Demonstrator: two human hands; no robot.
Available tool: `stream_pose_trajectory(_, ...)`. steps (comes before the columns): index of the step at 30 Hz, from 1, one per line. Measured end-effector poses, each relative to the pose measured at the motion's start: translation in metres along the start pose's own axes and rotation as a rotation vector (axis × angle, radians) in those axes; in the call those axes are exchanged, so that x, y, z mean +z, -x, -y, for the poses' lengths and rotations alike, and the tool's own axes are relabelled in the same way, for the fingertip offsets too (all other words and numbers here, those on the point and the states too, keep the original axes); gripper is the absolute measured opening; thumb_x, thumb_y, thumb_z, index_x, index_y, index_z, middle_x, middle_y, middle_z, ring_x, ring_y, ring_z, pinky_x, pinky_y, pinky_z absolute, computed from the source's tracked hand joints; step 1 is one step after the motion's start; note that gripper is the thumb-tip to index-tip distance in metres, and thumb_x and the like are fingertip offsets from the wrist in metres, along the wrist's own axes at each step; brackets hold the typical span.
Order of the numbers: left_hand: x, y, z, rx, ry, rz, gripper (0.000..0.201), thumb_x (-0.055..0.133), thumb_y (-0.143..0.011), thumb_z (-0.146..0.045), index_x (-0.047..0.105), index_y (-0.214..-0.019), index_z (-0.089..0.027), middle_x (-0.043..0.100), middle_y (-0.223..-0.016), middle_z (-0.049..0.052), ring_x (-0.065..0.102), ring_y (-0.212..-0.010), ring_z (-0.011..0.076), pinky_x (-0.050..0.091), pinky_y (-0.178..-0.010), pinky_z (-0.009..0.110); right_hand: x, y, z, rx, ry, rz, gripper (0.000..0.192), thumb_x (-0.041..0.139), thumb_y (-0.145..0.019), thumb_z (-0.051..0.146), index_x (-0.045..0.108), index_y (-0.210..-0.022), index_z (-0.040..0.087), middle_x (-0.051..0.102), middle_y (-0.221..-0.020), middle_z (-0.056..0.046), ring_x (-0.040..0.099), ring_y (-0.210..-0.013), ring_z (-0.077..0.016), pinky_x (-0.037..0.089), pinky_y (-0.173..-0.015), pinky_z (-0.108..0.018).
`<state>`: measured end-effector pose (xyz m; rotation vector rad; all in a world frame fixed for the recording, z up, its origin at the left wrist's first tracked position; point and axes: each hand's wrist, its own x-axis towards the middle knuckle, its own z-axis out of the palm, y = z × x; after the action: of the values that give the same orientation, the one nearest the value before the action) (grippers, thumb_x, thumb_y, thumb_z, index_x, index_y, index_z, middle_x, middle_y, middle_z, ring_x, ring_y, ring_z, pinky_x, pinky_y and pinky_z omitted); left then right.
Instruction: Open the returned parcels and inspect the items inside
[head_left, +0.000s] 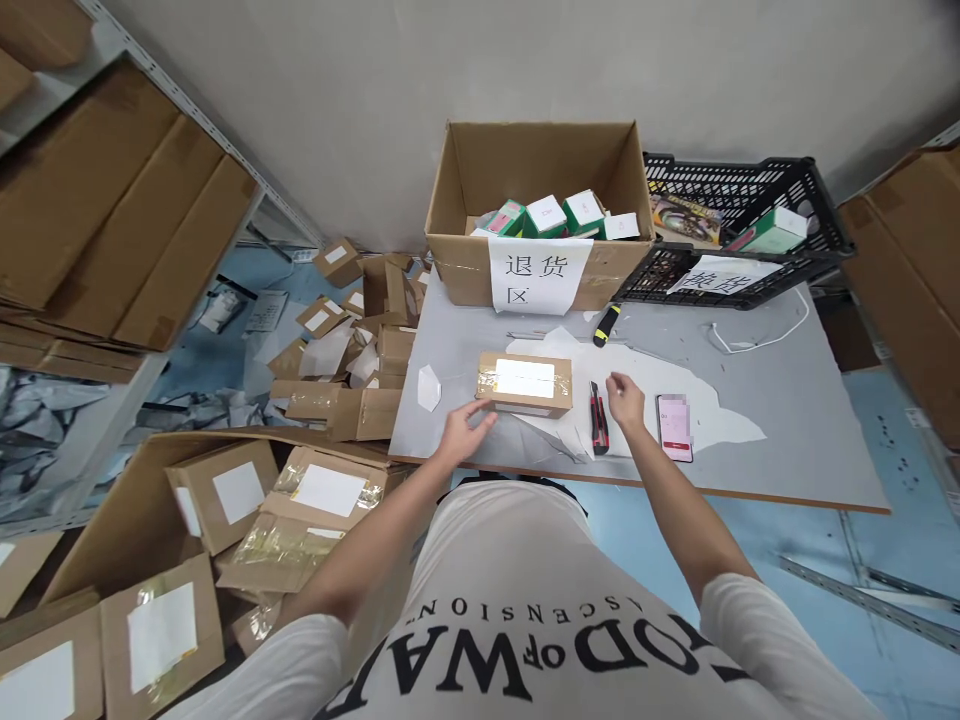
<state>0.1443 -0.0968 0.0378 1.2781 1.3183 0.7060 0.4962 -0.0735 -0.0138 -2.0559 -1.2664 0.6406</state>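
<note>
A small taped cardboard box (487, 378) with a white label lies on the grey table in front of me. My left hand (463, 432) is at its lower left corner, thumb and fingers apart; whether the fingertips touch the cardboard is hard to tell. To the right of the box lies a red and black utility knife (599, 420). Just beyond the knife is my right hand (625, 402), its fingers curled in, with nothing visible in them. A phone (675, 428) with a lit pink screen lies right of that hand.
At the table's (810, 420) back stand a large open carton (457, 265) of green-and-white boxes and a black plastic crate (825, 215). A black-yellow tool (607, 325) lies before the carton. Cardboard parcels fill a big box (120, 480) at left and cover the floor behind it.
</note>
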Motion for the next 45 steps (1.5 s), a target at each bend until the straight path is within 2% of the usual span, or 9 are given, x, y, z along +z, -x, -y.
stream_pose_trajectory(2, -0.014, -0.009, -0.007, 0.085, -0.175, -0.14, 0.068, 0.058, -0.076, -0.062, 0.053, -0.13, -0.021, 0.046, -0.141, 0.007, 0.035, -0.135, 0.0293, 0.022, -0.116, 0.041, 0.002, 0.022, -0.03, 0.131, 0.138, 0.097, 0.046, 0.048, -0.084, 0.041, 0.059, -0.119, 0.013, 0.065, -0.114, -0.017, 0.062, -0.1, -0.0275, 0.044, -0.092, -0.043)
stream_pose_trajectory(5, -0.024, -0.031, -0.01, 0.139, -0.384, -0.187, 0.081, 0.06, -0.075, -0.059, 0.036, -0.142, -0.019, 0.027, -0.153, 0.008, 0.024, -0.141, 0.0275, 0.019, -0.117, 0.038, 0.016, 0.046, -0.053, 0.239, 0.246, 0.192, 0.039, 0.058, -0.078, 0.034, 0.061, -0.112, 0.016, 0.065, -0.108, -0.017, 0.061, -0.101, -0.0295, 0.045, -0.088, -0.043)
stream_pose_trajectory(12, -0.025, -0.069, -0.008, 0.068, -0.474, -0.031, 0.111, 0.069, -0.064, -0.064, 0.014, -0.149, -0.018, 0.003, -0.157, 0.014, 0.012, -0.143, 0.0341, 0.021, -0.114, 0.043, 0.038, 0.049, -0.056, 0.316, 0.23, 0.153, 0.037, 0.063, -0.068, 0.022, 0.062, -0.105, 0.017, 0.061, -0.104, -0.018, 0.061, -0.099, -0.0299, 0.047, -0.086, -0.044)
stream_pose_trajectory(18, -0.028, -0.082, -0.019, 0.167, -0.478, 0.17, 0.14, 0.084, -0.036, -0.059, 0.014, -0.149, -0.016, -0.009, -0.156, 0.017, 0.008, -0.141, 0.0421, 0.019, -0.113, 0.047, 0.022, 0.042, -0.05, 0.242, 0.097, 0.176, 0.035, 0.058, -0.073, 0.026, 0.058, -0.106, 0.014, 0.063, -0.102, -0.017, 0.061, -0.098, -0.029, 0.048, -0.085, -0.043)
stream_pose_trajectory(22, -0.023, -0.093, -0.023, 0.212, -0.502, 0.235, 0.138, 0.087, -0.029, -0.055, 0.024, -0.146, -0.016, -0.007, -0.156, 0.016, -0.007, -0.142, 0.0406, 0.006, -0.115, 0.048, 0.001, 0.047, -0.036, 0.147, -0.2, 0.319, 0.051, 0.05, -0.082, 0.045, 0.045, -0.124, 0.017, 0.066, -0.093, -0.007, 0.064, -0.07, -0.0191, 0.052, -0.064, -0.035)
stream_pose_trajectory(26, -0.014, -0.096, -0.02, 0.198, -0.431, 0.232, 0.129, 0.088, -0.028, -0.051, 0.034, -0.141, -0.019, 0.007, -0.156, 0.017, -0.007, -0.142, 0.039, -0.004, -0.114, 0.05, -0.009, 0.058, -0.021, 0.114, -0.422, 0.445, 0.068, 0.053, -0.078, 0.059, 0.04, -0.132, 0.019, 0.063, -0.083, -0.002, 0.053, -0.049, -0.0112, 0.046, -0.049, -0.028)
stream_pose_trajectory(33, -0.007, -0.096, -0.014, 0.241, -0.606, 0.199, 0.126, 0.086, -0.038, -0.051, 0.026, -0.144, -0.019, 0.014, -0.154, 0.018, -0.002, -0.143, 0.0386, -0.006, -0.113, 0.054, -0.012, 0.071, -0.01, 0.103, -0.473, 0.44, 0.07, 0.053, -0.077, 0.061, 0.041, -0.133, 0.02, 0.059, -0.078, 0.001, 0.048, -0.045, -0.0095, 0.043, -0.045, -0.027)
stream_pose_trajectory(38, -0.005, -0.099, -0.014, 0.228, -0.654, 0.189, 0.134, 0.086, -0.032, -0.055, 0.022, -0.144, -0.021, 0.014, -0.153, 0.019, 0.001, -0.142, 0.0411, -0.004, -0.112, 0.056, -0.015, 0.072, -0.007, 0.104, -0.423, 0.427, 0.071, 0.052, -0.078, 0.061, 0.041, -0.134, 0.019, 0.058, -0.077, 0.0, 0.049, -0.045, -0.0101, 0.043, -0.044, -0.027)
stream_pose_trajectory(45, -0.004, -0.098, -0.011, 0.246, -0.78, 0.169, 0.134, 0.083, -0.036, -0.059, 0.018, -0.146, -0.02, 0.017, -0.151, 0.019, 0.01, -0.14, 0.0417, 0.003, -0.113, 0.057, -0.016, 0.077, 0.004, 0.137, -0.408, 0.401, 0.071, 0.05, -0.078, 0.061, 0.041, -0.135, 0.019, 0.058, -0.077, 0.0, 0.046, -0.043, -0.009, 0.041, -0.039, -0.025)
